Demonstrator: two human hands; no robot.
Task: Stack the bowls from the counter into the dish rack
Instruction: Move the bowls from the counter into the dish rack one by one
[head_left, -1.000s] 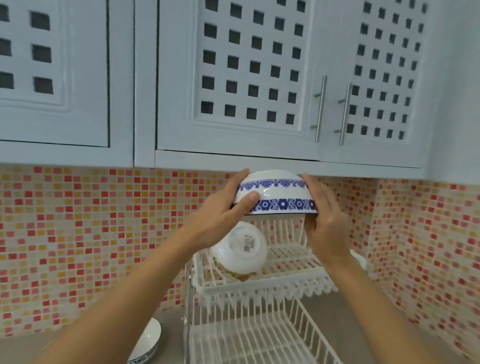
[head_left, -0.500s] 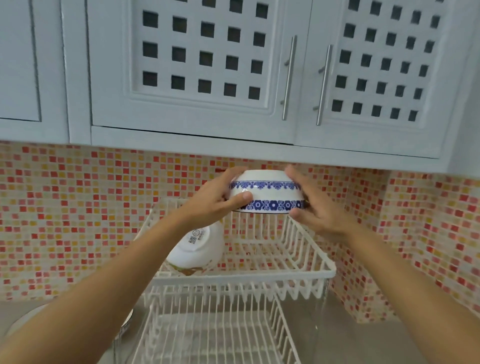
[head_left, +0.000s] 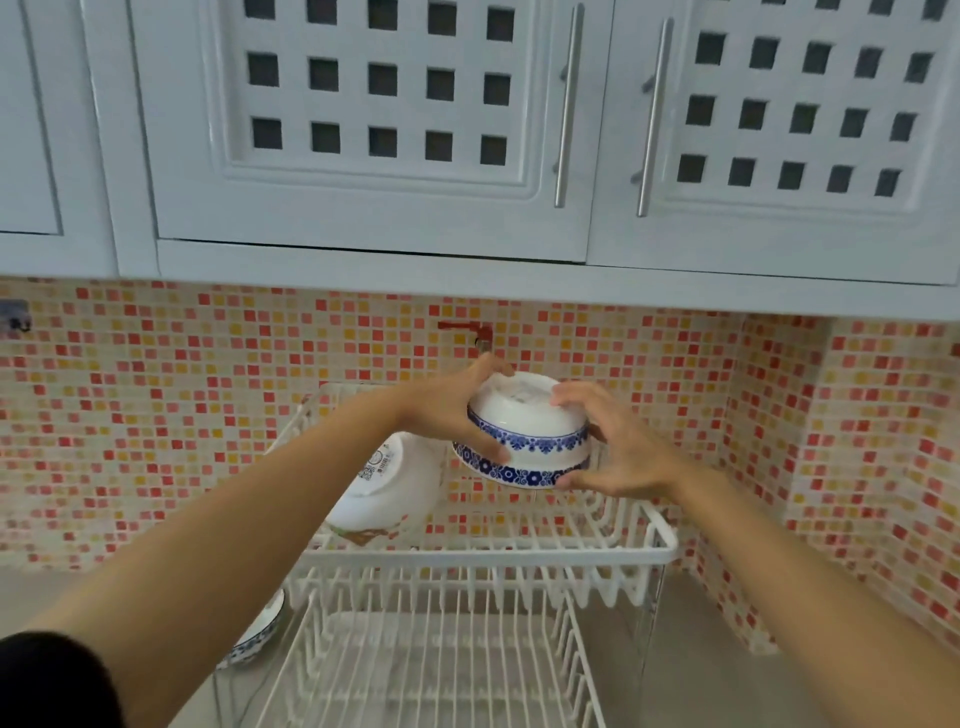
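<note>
I hold a white bowl with blue flower bands (head_left: 524, 431) upside down between both hands, tilted slightly, over the back of the top tier of a white two-tier dish rack (head_left: 660, 540). My left hand (head_left: 447, 410) grips its left side and my right hand (head_left: 618, 452) its right side. A plain white bowl (head_left: 384, 488) leans on its edge at the left of the same tier, partly behind my left forearm. Another blue-patterned bowl (head_left: 260, 634) sits on the counter left of the rack, mostly hidden by my arm.
White cupboards with metal handles (head_left: 566, 104) hang low over the rack. A red tap (head_left: 467, 330) sticks out of the mosaic-tiled wall just behind the bowl. The rack's lower tier (head_left: 441, 660) holds nothing. The tiled wall turns a corner at the right.
Both hands have lowered the blue-banded bowl toward the top tier and tilted its base toward me. The view has shifted so the rack sits more to the centre.
</note>
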